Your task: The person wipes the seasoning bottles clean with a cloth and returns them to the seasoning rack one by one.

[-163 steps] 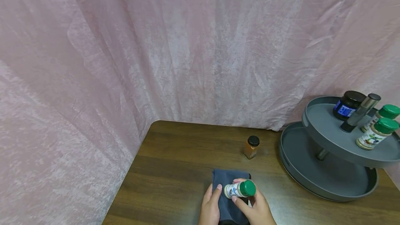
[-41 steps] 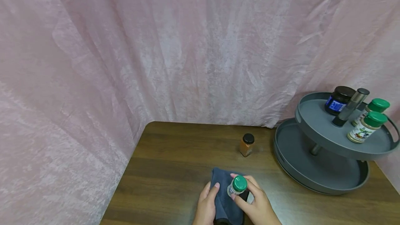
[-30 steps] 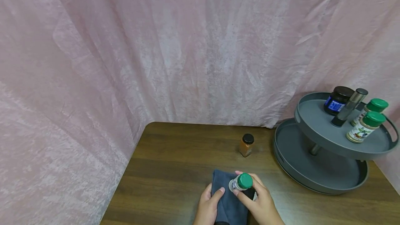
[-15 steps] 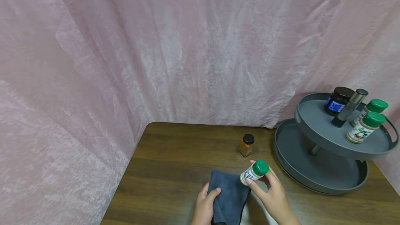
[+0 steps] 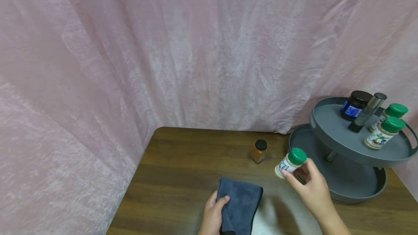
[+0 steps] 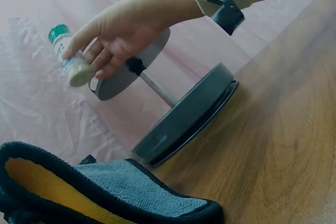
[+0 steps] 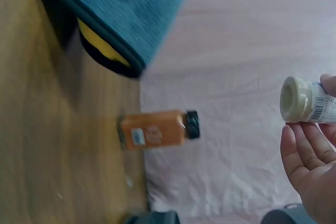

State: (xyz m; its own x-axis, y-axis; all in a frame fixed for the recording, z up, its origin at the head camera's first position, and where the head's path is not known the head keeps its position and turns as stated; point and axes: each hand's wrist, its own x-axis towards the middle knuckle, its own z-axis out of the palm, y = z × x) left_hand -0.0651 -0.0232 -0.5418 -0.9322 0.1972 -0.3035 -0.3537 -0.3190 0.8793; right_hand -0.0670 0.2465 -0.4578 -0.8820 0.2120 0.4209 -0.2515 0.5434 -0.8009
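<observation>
My right hand point(image 5: 311, 188) pinches a green-capped spice jar point(image 5: 287, 165) between thumb and fingers, tilted, above the table beside the two-tier tray's lower level. The right wrist view shows the jar's pale base point(image 7: 295, 99) and a barcode on its label. Near the table's front, my left hand point(image 5: 213, 213) grips a folded grey-blue cloth point(image 5: 240, 204), the thumb lying on top. In the left wrist view the cloth point(image 6: 136, 187) has a dark edge and a yellow inner side. A black-capped jar of orange-brown spice point(image 5: 259, 152) stands on the table behind the cloth.
At the right stands a grey two-tier round tray point(image 5: 346, 182). Its upper tier carries a dark jar with a blue label point(image 5: 354, 106) and two green-capped jars point(image 5: 380, 137) around the centre post point(image 5: 367, 113). A pink curtain point(image 5: 196, 64) hangs behind the wooden table point(image 5: 176, 162).
My right hand has carried the green-capped jar off the cloth, rightward and away from me, toward the tray. The left hand stays near its place with the cloth, now more fully exposed.
</observation>
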